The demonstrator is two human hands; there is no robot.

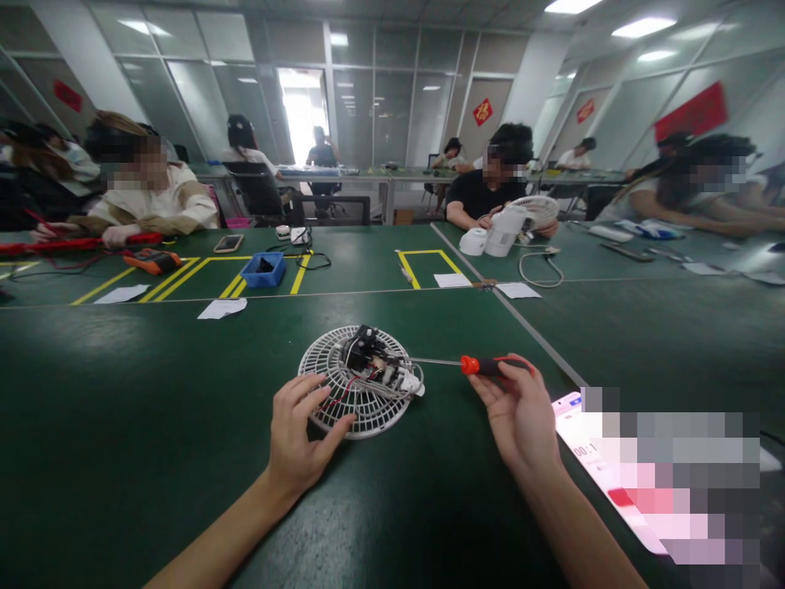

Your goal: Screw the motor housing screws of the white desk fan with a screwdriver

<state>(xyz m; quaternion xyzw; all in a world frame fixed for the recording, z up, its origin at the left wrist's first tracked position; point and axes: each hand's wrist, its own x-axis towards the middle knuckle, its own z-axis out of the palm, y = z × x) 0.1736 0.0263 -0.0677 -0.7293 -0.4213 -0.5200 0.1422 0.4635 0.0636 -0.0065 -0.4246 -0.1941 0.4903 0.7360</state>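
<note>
White grille on green table

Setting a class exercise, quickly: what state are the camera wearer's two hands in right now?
Left hand: open, spread at the near-left edge of the white fan grille.
Right hand: closed, holding a screwdriver.

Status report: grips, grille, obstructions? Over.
Right grip holding screwdriver, shaft toward wired assembly. Left grip open at edge of fan grille. Assembly atop grille. Cable looping near screwdriver shaft.

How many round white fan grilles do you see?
2: one fan grille lies by the left hand; another grille is in front of the person in black. More may be hidden.
</note>
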